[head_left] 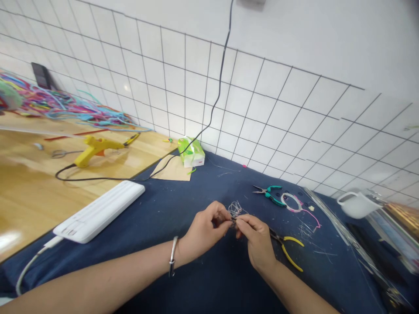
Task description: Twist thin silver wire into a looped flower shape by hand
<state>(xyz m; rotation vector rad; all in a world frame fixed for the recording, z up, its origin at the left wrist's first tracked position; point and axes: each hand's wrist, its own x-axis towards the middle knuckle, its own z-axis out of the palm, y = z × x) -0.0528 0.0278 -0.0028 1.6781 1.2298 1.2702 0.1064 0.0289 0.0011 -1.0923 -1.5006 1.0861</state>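
My left hand [209, 226] and my right hand [257, 237] meet over the dark blue cloth [157, 231], thumbs and fingertips pinched close together. Between them is the near end of a loose tangle of thin silvery wire [235, 208]; a small dark bit also shows at the fingertips, too small to name. Just right of my right hand lie yellow-handled pliers [293, 253], their jaws partly hidden behind it. Farther back are teal-handled needle-nose pliers [273, 195], beside a whitish coil [291, 203] with a pink strand.
A white power strip [100, 211] lies at left, near a yellow glue gun [94, 149] whose black cord crosses the table. At the back stands a green tissue pack [191, 151] against the gridded wall. A white mug [358, 205] and long clear strips [330, 218] are at right.
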